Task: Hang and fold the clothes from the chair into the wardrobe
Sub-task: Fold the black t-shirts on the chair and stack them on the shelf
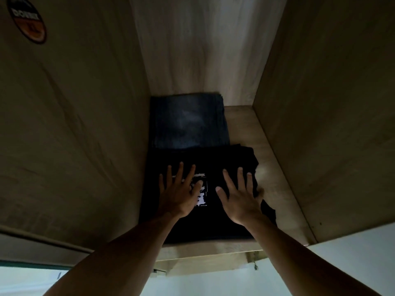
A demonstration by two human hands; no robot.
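Note:
A folded black T-shirt (pixel 211 223) with a white print lies on the wooden wardrobe shelf (pixel 275 189), towards the left wall. Behind it, further in, lies a folded pair of dark blue jeans (pixel 188 122). My left hand (pixel 180 190) rests flat on the shirt's left half, fingers spread, partly covering the print. My right hand (pixel 240 195) lies flat on the shirt's right half, with its outer fingers at the shirt's right edge. Neither hand grips the cloth.
Wooden side walls (pixel 320 103) close the compartment on the left and right, with a pale back panel (pixel 203 50). A round black and orange sticker (pixel 26 20) sits on the left wall. Bare shelf shows to the right of the clothes.

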